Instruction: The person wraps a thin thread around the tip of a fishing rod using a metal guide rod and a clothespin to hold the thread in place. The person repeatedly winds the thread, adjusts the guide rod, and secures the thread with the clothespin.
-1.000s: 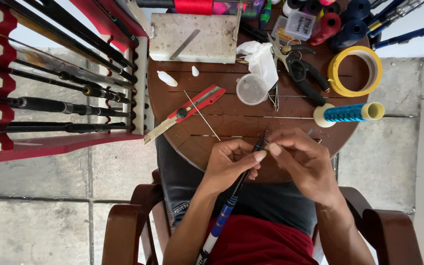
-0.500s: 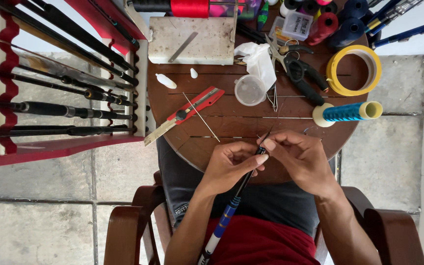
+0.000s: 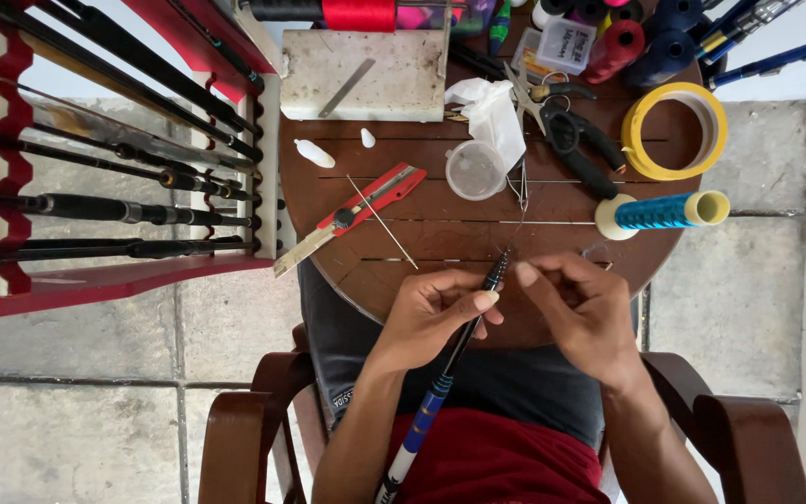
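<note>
Hands unchanged since earlier: left hand [image 3: 436,313] pinches the rod [image 3: 464,341], right hand [image 3: 580,313] pinches thread beside it; plastic cup [image 3: 475,170] beyond looks empty.

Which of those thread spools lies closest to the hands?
The blue spool, lying on its side alone just above the right hand. The red and dark ones sit at the table's far edge.

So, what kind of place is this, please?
Probably a small fishing-rod repair or building bench. A red rack at the side holds several dark rods, the round wooden table carries thread spools, and both hands, left hand and right hand, hold a thin rod.
</note>
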